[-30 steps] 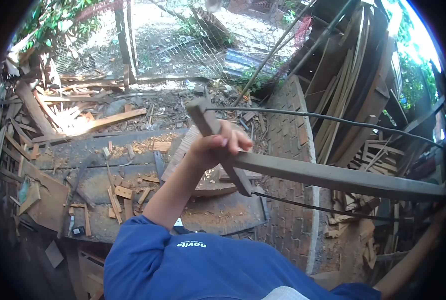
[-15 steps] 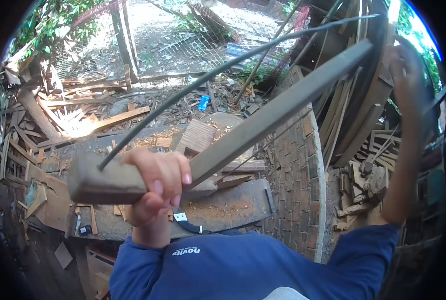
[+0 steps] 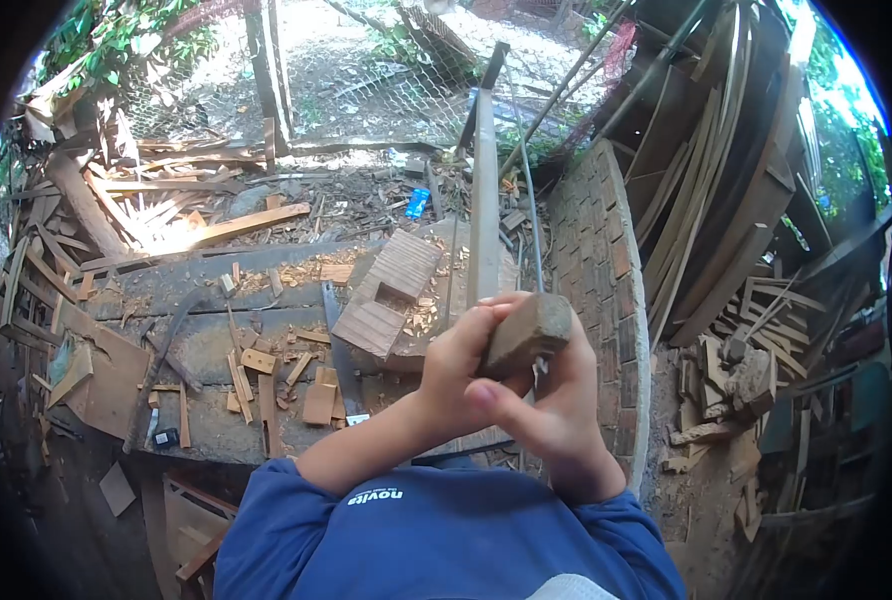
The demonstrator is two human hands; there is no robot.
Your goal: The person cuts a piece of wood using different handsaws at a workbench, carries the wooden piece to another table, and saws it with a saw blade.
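Note:
A wooden frame saw (image 3: 485, 200) points away from me, its long beam over the workbench and its dark crosspiece at the far end. A thin metal rod runs along the beam's right side. At the near end is a thick wooden end block, with a small metal bolt end on its face. My left hand (image 3: 463, 362) wraps the near end from the left. My right hand (image 3: 562, 425) closes about the same block from the right, thumb below the bolt end; some of its fingers are hidden behind the wood. Beyond my left hand lies a notched wood block (image 3: 394, 288).
The workbench (image 3: 191, 265) carries wood chips, offcuts and a straight blade (image 3: 342, 345). A curved dark strip (image 3: 156, 375) lies at its left. To the right stands a low brick wall (image 3: 596, 270), with leaning boards (image 3: 701, 180) and stacked scrap wood (image 3: 726, 375) beyond.
The frame saw has swung from slanting across the view to pointing straight ahead. My right hand has come down from the upper right onto its near end, beside my left hand.

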